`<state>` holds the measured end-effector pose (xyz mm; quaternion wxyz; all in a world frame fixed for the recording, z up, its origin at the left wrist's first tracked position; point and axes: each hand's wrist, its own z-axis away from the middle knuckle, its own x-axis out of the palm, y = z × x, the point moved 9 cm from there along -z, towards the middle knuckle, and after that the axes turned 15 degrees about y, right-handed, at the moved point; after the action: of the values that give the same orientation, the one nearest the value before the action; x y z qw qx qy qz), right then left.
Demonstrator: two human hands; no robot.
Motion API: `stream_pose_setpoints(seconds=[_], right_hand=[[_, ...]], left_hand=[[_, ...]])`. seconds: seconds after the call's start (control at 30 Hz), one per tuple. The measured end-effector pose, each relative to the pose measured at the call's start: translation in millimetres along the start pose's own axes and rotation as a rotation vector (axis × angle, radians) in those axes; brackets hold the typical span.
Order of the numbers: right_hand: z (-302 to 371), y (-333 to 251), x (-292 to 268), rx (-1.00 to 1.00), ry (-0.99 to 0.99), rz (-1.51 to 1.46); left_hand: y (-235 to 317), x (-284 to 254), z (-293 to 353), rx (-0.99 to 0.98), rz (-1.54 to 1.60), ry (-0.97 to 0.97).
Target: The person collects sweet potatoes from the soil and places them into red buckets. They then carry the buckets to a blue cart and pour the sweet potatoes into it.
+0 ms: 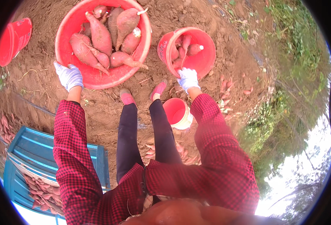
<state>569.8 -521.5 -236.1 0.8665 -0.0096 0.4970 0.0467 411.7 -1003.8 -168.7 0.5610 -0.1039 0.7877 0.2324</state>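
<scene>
A large red basin (143,48) of big sweet potatoes (100,35) stands on the soil ahead of me. My left hand (70,76), in a white glove, is closed on the basin's near left rim. To the right, a red bucket (205,50) leans with its mouth toward me and several smaller sweet potatoes (182,47) inside. My right hand (188,79), also gloved, is closed round the near edge of that bucket. Both hands' fingertips are partly hidden by the rims.
Near my feet stands a smaller red bucket (176,111). Another red bucket (13,41) lies tipped at the far left. A blue metal vehicle bed (36,146) holding sweet potatoes is at lower left. Loose sweet potatoes (227,86) lie on the soil; green vines (270,116) line the right.
</scene>
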Motion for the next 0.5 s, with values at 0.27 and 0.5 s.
stream_pose_setpoints(seconds=[0.27,0.5], right_hand=[[3,10,-2,0.333,0.083,-0.026],[5,7,13,0.265,0.115,-0.199]], left_hand=[[1,3,-7,-0.022,-0.024,-0.021],[-8,9,-14,0.013,-0.076,-0.01]])
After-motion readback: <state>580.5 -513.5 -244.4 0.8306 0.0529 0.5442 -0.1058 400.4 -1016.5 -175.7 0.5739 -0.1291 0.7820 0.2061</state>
